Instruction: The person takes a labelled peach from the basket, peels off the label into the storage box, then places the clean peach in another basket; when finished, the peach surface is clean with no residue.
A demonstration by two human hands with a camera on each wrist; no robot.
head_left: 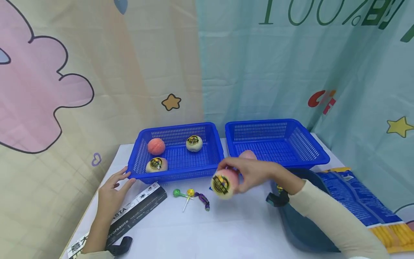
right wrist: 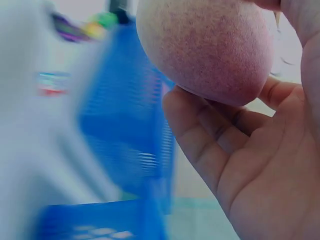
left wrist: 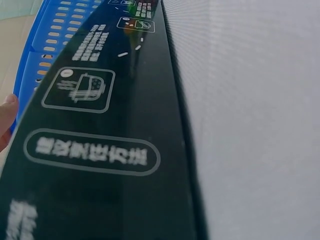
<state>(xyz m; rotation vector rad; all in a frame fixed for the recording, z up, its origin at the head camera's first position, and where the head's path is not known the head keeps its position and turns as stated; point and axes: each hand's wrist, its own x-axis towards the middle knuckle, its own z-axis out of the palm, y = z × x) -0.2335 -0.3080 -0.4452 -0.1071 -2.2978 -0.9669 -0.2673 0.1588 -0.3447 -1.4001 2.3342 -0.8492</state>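
Note:
My right hand (head_left: 249, 174) grips a pink and cream peach (head_left: 224, 185) with a black and gold label, in front of the baskets. In the right wrist view the fingers curl under the peach (right wrist: 205, 50). At the front left corner of the left blue basket (head_left: 174, 175), my left hand (head_left: 111, 194) touches the rim with loosely bent fingers, its thumb apart. That basket holds a coral-pink ball-shaped fruit (head_left: 156, 146) and two pale labelled fruits, one at the back (head_left: 194, 144) and one in front (head_left: 156, 165).
A right blue basket (head_left: 265, 138) stands alongside; a pink rounded thing (head_left: 248, 154) shows behind my right hand. A dark pasta box (head_left: 139, 212) lies under my left forearm. Lollipops (head_left: 176, 192) and a purple wrapped candy (head_left: 203, 200) lie mid-table. Right are a dark bin (head_left: 300, 230) and a blue-yellow packet (head_left: 355, 201).

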